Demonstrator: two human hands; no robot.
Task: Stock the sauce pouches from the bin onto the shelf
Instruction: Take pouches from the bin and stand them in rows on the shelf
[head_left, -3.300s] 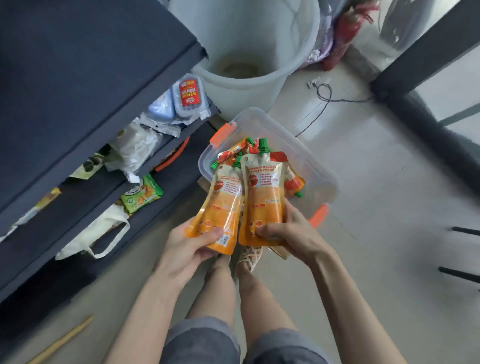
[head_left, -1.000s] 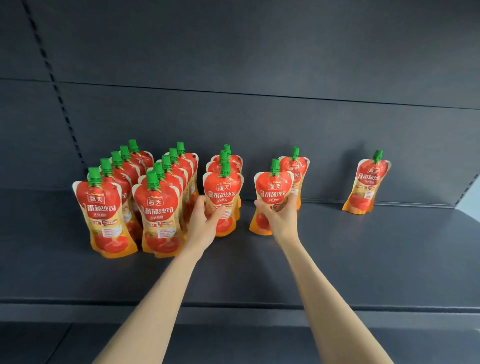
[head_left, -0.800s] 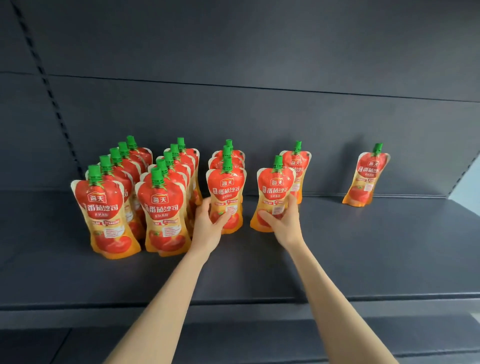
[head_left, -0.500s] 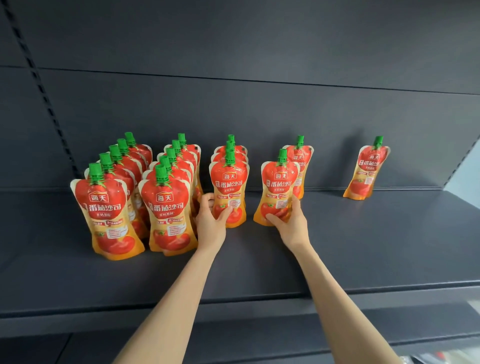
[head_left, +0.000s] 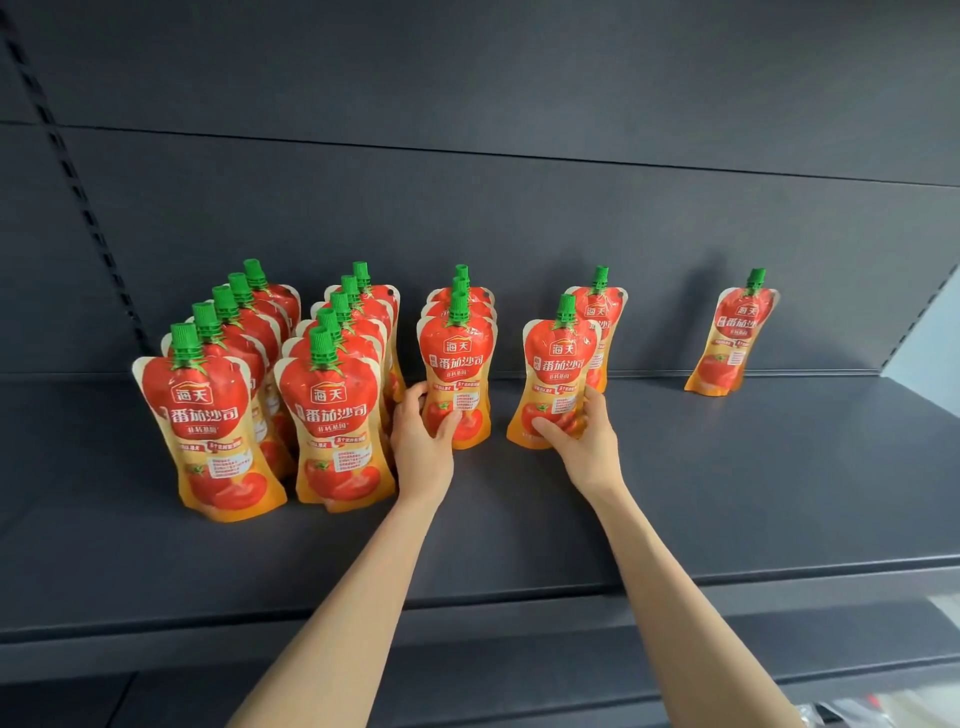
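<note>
Red and orange sauce pouches with green caps stand in rows on the dark shelf (head_left: 727, 493). My left hand (head_left: 423, 447) grips the lower part of the front pouch of the third row (head_left: 460, 364). My right hand (head_left: 584, 441) holds the base of the front pouch of the fourth row (head_left: 558, 364), which leans slightly left. Both held pouches rest upright on the shelf. Behind the right one stands another pouch (head_left: 600, 317). The bin is out of view.
Two longer rows of several pouches (head_left: 218, 415) (head_left: 335, 415) stand to the left. A single pouch (head_left: 732, 338) leans against the back panel at the far right. A lower shelf edge (head_left: 519, 675) runs beneath my arms.
I carried two pouches up from the bin to the shelf. In the last second both hands slid down the pouches to their bases as the pouches settled on the shelf.
</note>
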